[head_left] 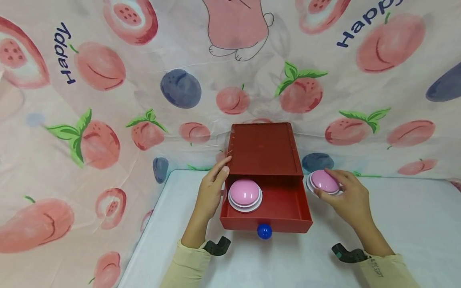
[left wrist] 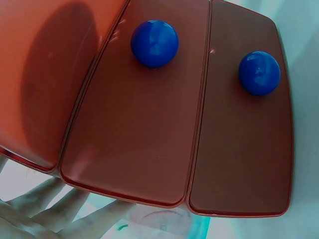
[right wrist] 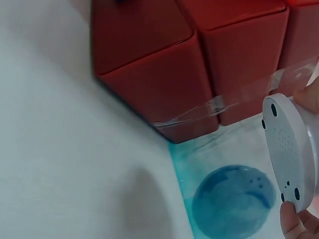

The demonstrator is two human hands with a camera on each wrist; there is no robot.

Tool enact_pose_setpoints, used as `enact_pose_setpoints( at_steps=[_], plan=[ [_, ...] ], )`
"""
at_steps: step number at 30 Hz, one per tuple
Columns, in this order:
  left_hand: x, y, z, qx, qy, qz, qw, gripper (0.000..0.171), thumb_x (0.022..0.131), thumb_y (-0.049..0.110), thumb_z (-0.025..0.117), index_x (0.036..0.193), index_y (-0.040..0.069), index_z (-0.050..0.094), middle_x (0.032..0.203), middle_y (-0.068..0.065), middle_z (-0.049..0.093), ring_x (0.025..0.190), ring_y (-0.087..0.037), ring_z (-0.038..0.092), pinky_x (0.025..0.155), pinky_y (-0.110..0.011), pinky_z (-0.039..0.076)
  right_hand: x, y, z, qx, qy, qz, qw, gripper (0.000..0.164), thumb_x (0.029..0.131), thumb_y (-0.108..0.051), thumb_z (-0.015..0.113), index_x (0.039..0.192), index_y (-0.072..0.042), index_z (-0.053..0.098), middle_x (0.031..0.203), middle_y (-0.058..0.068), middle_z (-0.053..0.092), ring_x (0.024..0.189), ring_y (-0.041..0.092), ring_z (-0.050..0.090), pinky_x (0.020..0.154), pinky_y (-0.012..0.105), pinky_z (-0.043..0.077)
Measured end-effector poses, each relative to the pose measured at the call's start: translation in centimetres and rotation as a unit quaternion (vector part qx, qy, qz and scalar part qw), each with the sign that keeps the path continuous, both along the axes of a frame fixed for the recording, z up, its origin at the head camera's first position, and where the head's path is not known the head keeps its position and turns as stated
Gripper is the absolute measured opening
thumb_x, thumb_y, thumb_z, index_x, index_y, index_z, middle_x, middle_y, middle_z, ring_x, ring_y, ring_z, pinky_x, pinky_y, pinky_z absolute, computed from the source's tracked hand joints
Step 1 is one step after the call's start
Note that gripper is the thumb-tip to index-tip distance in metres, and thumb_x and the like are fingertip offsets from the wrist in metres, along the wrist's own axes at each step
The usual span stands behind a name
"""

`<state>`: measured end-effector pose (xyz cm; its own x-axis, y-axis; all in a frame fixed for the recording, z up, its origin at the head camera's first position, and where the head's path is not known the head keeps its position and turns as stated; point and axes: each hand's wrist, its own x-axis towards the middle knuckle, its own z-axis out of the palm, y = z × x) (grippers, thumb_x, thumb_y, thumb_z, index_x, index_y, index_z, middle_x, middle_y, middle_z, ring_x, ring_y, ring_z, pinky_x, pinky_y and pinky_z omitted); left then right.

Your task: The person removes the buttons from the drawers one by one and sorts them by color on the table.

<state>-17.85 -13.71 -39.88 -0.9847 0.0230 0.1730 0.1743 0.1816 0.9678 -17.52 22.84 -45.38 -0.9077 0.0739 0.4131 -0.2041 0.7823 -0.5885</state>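
Head view: pinches a pink button between thumb and fingers of the right hand, just beside the right side of a red drawer unit; rests the left hand against the unit's left side, with fingers extended rather than curled; shows a second pink button at the left inside the pulled-out drawer, with a blue knob on its front; left wrist view: shows separated fingers along the unit's side, near two closed drawer fronts with blue knobs; right wrist view: shows the held button's white underside, tilted, with fingertips at its rim
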Motion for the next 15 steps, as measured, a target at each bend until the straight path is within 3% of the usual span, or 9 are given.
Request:
enact_pose_setpoints(
  at_steps=[7, 15],
  plan=[
    [0.0, 0.0, -0.1, 0.001, -0.001, -0.001, 1.0000, 0.038, 0.105, 0.047, 0.052, 0.142, 0.042, 0.057, 0.148, 0.003, 0.056, 0.119, -0.024, 0.057, 0.068, -0.034, 0.053, -0.6, 0.0, -1.8, 0.008, -0.029, 0.002, 1.000, 0.076, 0.078, -0.030, 0.089, 0.144, -0.008, 0.057, 0.138, 0.025, 0.055, 0.120, 0.048, 0.054, 0.082, 0.067, 0.055],
    [0.0, 0.0, 0.0, 0.003, 0.003, -0.003, 1.0000, 0.038, 0.105, 0.047, 0.051, 0.142, 0.043, 0.057, 0.147, 0.003, 0.056, 0.119, -0.024, 0.057, 0.068, -0.034, 0.053, -1.3, 0.4, -3.8, 0.007, -0.030, 0.003, 1.000, 0.075, 0.079, -0.029, 0.089, 0.143, -0.007, 0.058, 0.138, 0.025, 0.055, 0.121, 0.048, 0.054, 0.084, 0.066, 0.056]
  ],
)
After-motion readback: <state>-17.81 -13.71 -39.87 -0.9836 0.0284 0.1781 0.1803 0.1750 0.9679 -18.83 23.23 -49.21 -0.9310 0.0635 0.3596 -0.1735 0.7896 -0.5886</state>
